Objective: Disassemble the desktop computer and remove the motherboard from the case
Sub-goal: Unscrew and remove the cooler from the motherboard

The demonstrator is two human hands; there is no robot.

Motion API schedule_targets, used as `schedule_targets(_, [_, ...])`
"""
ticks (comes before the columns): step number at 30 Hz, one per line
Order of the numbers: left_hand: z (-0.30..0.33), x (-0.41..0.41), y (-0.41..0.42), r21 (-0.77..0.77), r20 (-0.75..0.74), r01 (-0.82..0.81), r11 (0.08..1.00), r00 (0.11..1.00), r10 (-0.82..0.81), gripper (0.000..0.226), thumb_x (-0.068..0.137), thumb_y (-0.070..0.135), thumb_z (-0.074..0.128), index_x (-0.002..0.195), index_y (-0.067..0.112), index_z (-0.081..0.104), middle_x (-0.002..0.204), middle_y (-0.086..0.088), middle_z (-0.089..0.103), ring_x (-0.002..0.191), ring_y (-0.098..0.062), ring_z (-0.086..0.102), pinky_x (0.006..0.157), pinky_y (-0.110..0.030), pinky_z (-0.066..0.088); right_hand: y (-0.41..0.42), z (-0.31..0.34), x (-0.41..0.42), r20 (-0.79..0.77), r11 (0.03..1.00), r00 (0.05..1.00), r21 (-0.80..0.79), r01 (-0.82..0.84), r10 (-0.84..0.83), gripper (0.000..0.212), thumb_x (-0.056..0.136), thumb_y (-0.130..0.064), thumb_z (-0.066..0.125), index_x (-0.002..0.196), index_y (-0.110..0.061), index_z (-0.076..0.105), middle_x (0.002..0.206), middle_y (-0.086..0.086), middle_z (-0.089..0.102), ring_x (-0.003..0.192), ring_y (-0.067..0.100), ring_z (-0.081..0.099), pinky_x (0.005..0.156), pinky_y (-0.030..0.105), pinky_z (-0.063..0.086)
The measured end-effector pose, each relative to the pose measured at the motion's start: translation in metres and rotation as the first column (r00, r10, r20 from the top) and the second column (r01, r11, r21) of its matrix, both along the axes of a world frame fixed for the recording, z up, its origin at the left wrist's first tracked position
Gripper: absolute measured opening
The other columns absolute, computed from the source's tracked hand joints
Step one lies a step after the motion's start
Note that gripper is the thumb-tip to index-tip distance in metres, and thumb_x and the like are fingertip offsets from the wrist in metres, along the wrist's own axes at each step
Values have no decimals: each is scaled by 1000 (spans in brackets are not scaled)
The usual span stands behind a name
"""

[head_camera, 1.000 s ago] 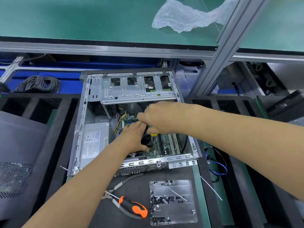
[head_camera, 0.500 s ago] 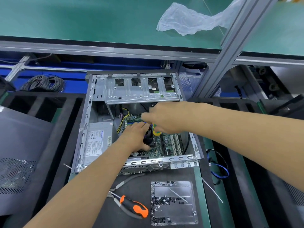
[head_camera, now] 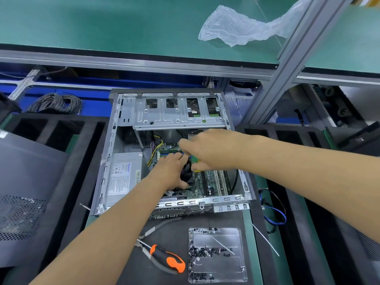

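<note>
The open grey computer case (head_camera: 205,201) lies on its side on a black mat. Inside are the green motherboard (head_camera: 211,182), a silver power supply (head_camera: 121,177) at the left and a drive cage (head_camera: 176,116) at the far end. My left hand (head_camera: 172,171) reaches in from the near side and grips the black CPU cooler (head_camera: 188,174), thumb curled under it. Just above the cooler, my right hand (head_camera: 213,151) comes in from the right and holds a yellow-green tool handle (head_camera: 197,161). The tool's tip is hidden by my fingers.
A clear tray of several screws (head_camera: 218,254) and orange-handled pliers (head_camera: 170,262) lie in front of the case. The removed side panel (head_camera: 24,192) sits left, a blue cable (head_camera: 275,214) right. An aluminium post (head_camera: 287,64) rises behind; a plastic bag (head_camera: 236,27) lies on the green shelf.
Both hands stay over the cooler in nearly the same spots. My right hand has shifted slightly on the yellow-green tool. The view has drifted a little.
</note>
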State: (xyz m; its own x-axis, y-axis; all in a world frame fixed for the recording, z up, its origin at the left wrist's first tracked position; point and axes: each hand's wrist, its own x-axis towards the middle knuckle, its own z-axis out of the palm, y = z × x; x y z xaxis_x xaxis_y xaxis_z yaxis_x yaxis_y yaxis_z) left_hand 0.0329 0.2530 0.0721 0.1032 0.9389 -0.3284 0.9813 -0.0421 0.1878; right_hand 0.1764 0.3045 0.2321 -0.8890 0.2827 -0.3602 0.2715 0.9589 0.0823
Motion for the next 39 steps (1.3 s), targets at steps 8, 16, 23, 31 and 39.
schedule_targets(8, [3,0,-1,10,15,7,1000,1000,-8,94,73,53,74,147,21,26,140,-3,39,126,-26,37,103,-40,33,4,10,-4,169,879,903,-217,425,-395,43,88,-40,69,117,-19,45,102,-1,46,93,25,51,67,36,42])
schedule_targets(16, [2,0,-1,0,1,14,1000,1000,-14,89,74,55,72,145,18,32,142,-3,36,129,-26,33,103,-40,32,-1,9,-8,183,999,982,20,35,-38,29,97,-33,55,119,-16,45,106,7,51,94,30,57,74,43,50])
schedule_targets(23, [4,0,-2,13,47,-8,1000,999,7,97,72,51,75,149,24,24,135,-2,42,122,-26,39,102,-40,35,0,6,-7,180,963,950,141,231,-255,44,99,-48,49,123,-11,47,86,7,45,79,31,50,61,37,42])
schedule_targets(31, [4,0,-2,5,4,15,1000,1000,-15,93,75,55,71,147,18,27,140,-3,36,126,-26,35,102,-40,33,7,4,-2,52,999,998,-4,-41,41,31,92,-36,63,117,-20,53,112,0,50,107,25,53,87,44,48])
schedule_targets(39, [7,1,-2,17,24,8,1000,1000,-9,96,75,52,74,150,22,22,134,-3,41,123,-26,38,102,-40,35,5,2,-1,70,958,959,108,265,-273,52,98,-57,41,114,-8,45,95,8,53,79,27,47,63,37,39])
